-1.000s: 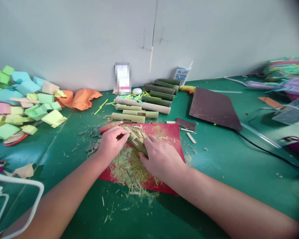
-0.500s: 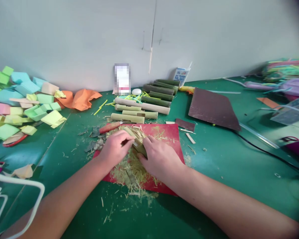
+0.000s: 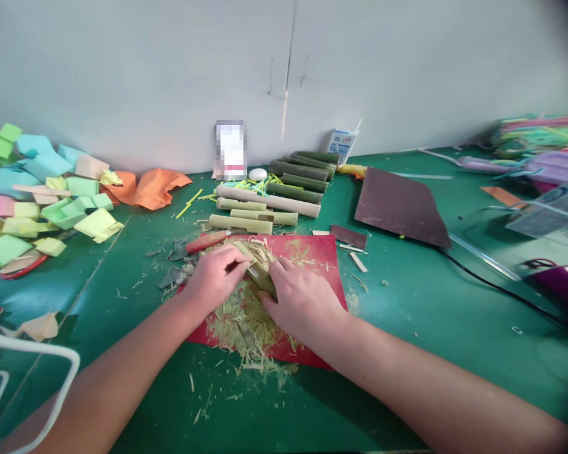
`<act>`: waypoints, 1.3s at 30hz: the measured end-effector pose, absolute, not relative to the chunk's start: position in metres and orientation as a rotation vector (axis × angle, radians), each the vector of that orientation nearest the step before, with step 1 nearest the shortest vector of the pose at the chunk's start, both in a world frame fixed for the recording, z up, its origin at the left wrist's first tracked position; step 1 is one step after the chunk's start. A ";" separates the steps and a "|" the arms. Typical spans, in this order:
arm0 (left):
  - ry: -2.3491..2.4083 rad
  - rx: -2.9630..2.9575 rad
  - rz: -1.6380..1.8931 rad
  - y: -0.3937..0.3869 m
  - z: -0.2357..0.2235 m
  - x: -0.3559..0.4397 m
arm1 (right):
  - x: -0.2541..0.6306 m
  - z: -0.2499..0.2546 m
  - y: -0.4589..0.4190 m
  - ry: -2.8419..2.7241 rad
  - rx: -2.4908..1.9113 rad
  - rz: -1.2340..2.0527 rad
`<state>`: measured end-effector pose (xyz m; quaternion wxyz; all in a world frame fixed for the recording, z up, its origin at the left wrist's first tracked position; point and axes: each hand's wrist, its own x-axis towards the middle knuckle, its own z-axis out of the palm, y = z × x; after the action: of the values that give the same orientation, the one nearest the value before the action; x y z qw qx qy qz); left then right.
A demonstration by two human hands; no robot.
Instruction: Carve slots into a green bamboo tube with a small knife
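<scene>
Pale grey wall [image 3: 146, 69] behind a green tabletop [image 3: 397, 378], softly lit.

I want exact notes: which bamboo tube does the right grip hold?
The slanting tube over the red sheet, in the right grip; the other tubes lie untouched behind it.

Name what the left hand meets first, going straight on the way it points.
The left hand would likely first meet the bamboo piece, immediately ahead, though exact contact is unclear.
</scene>
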<state>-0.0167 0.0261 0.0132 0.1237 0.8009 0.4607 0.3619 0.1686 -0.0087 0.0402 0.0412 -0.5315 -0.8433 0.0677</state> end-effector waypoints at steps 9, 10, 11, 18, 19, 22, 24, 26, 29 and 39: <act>1.434 2.392 1.157 0.031 0.013 -0.020 | 0.171 0.041 -0.009 -2.547 -1.659 0.137; 1.432 2.396 1.167 0.030 0.013 -0.020 | 0.171 0.041 -0.009 -2.545 -1.671 0.133; 1.429 2.398 1.178 0.029 0.013 -0.019 | 0.171 0.040 -0.009 -2.548 -1.678 0.132; 1.429 2.369 1.225 0.025 0.013 -0.021 | 0.173 0.043 -0.005 -2.553 -1.574 -0.002; 1.441 2.362 1.223 0.025 0.013 -0.022 | 0.174 0.043 -0.005 -2.548 -1.583 -0.005; 1.478 2.339 1.209 0.026 0.012 -0.023 | 0.174 0.043 -0.006 -2.543 -1.644 0.031; 1.484 2.330 1.202 0.027 0.011 -0.024 | 0.174 0.043 -0.006 -2.558 -1.655 0.055; 1.493 2.322 1.200 0.027 0.010 -0.024 | 0.174 0.044 -0.005 -2.577 -1.610 0.047; 1.519 2.295 1.198 0.028 0.008 -0.026 | 0.176 0.044 -0.003 -2.601 -1.522 -0.019; 1.585 2.218 1.178 0.030 0.007 -0.030 | 0.173 0.039 -0.005 -2.564 -1.636 0.146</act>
<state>-0.0297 0.0302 0.0068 0.0859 0.7442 0.5317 0.3951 0.1735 -0.0053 0.0395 0.0481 -0.5366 -0.8411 0.0479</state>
